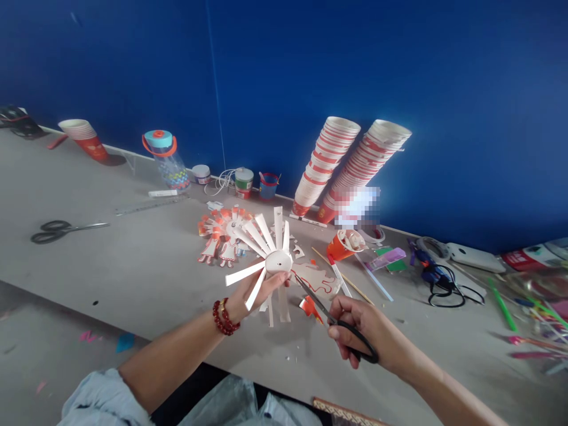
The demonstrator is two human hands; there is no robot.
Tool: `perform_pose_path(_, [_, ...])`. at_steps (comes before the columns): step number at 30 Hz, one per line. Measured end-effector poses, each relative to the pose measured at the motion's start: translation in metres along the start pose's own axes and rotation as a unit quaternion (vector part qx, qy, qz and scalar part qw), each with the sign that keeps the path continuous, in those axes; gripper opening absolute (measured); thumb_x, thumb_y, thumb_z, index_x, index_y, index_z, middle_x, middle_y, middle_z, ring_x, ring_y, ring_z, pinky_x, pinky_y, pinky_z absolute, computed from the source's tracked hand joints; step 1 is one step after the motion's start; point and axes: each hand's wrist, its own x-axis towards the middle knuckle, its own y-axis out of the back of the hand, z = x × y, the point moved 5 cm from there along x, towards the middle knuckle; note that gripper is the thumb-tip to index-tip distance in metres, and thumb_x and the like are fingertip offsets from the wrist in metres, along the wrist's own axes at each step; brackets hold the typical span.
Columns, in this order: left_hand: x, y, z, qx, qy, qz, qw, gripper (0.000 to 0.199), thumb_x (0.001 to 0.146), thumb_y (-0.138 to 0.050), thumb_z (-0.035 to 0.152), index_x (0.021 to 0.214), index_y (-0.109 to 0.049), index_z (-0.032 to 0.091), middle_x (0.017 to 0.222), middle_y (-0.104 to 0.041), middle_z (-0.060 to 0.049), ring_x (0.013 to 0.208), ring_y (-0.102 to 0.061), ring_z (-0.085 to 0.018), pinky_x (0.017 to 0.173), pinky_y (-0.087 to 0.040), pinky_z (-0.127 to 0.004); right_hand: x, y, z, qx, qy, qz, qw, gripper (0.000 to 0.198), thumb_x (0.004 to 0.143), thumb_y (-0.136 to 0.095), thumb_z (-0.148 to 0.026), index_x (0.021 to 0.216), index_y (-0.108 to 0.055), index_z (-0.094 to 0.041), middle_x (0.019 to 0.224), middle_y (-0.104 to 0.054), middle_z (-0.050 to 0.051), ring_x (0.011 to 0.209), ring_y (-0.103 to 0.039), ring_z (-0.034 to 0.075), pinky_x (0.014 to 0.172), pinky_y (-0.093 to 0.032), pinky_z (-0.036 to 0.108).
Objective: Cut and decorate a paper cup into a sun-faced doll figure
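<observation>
My left hand [261,288] pinches a white paper cup cut into strips [278,261], which fan out around its round base. A beaded bracelet circles that wrist. In my right hand [357,325] is a pair of black-handled scissors [319,302], their blades pointing up and left toward the cut cup's base. Whether the blades touch the paper I cannot tell. Just behind the strips lie a red-and-white paper flower shape [226,223] and small paper figures [228,251]. Below the hands' meeting point are orange paper scraps [310,307].
Two tall stacks of paper cups [326,157] lean near the blue wall. A clear bottle [166,160] and a second pair of scissors [66,229] are at left. An orange cup of scraps [342,245], a glue gun [432,269] and colourful sticks [501,305] lie right.
</observation>
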Motion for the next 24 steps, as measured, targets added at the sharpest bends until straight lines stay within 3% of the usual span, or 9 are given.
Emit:
perform_pose_path(9, [0.002, -0.001, -0.003, -0.015, 0.007, 0.001, 1.000, 0.024, 0.089, -0.057, 0.042, 0.091, -0.061, 0.018, 0.086, -0.064, -0.005, 0.079, -0.063, -0.022, 0.077, -0.051, -0.035, 0.005, 0.000, 0.005, 0.024, -0.005, -0.006, 1.000, 0.026, 0.086, -0.061, -0.037, 0.078, -0.044, -0.020, 0.050, -0.063, -0.005, 0.036, -0.051, 0.006, 0.036, -0.039, 0.015])
perform_pose_path(18, [0.003, -0.003, 0.003, -0.024, 0.029, -0.015, 0.999, 0.023, 0.087, -0.060, 0.041, 0.082, -0.064, 0.018, 0.078, -0.066, -0.005, 0.077, -0.063, -0.022, 0.075, -0.049, -0.033, 0.010, 0.001, 0.007, 0.041, 0.026, 0.020, 0.999, 0.038, 0.077, -0.070, -0.049, 0.074, -0.046, -0.019, 0.050, -0.062, -0.004, 0.037, -0.053, 0.008, 0.037, -0.041, 0.017])
perform_pose_path(24, [0.002, -0.001, 0.000, -0.021, 0.040, -0.013, 0.999, 0.019, 0.088, -0.059, 0.038, 0.082, -0.064, 0.021, 0.080, -0.067, -0.005, 0.079, -0.062, -0.023, 0.077, -0.047, -0.034, 0.016, 0.001, 0.009, 0.020, 0.021, 0.000, 1.000, 0.047, 0.075, -0.066, -0.061, 0.073, -0.044, -0.020, 0.053, -0.065, 0.001, 0.039, -0.057, 0.010, 0.033, -0.032, 0.015])
